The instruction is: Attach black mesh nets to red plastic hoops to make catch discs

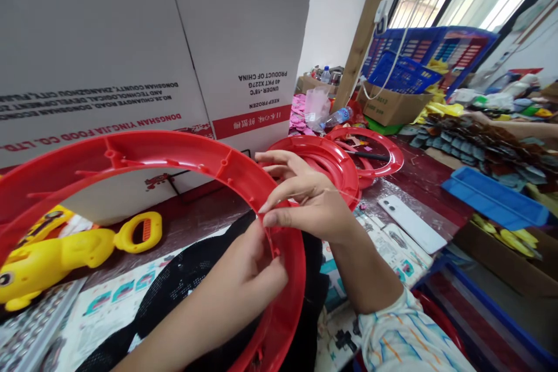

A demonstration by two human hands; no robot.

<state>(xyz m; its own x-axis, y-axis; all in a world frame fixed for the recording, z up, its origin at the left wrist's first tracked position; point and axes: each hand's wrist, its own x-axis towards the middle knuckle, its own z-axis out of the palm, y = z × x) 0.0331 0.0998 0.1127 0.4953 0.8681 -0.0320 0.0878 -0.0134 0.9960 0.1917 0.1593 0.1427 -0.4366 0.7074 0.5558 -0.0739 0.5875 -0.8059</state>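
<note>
A large red plastic ring (192, 154), ribbed on its inner side, fills the front of the view, tilted. My left hand (257, 276) is closed on its right side, thumb pressed near the rim and the other fingers partly hidden. Just above, my right hand (305, 200) pinches thumb and forefinger together at the ring's edge. A thin clear strand (335, 190) runs across the back of this hand, and its ends are hard to follow. Black mesh fabric (183, 279) lies beneath the ring.
More red rings (383, 145) are stacked behind my right hand. A big white carton (244, 29) stands at the back left. Yellow duck-like toys (61, 256) lie at left. A white phone (412, 224), a blue tray (494, 197) and a blue crate (457, 40) are at right.
</note>
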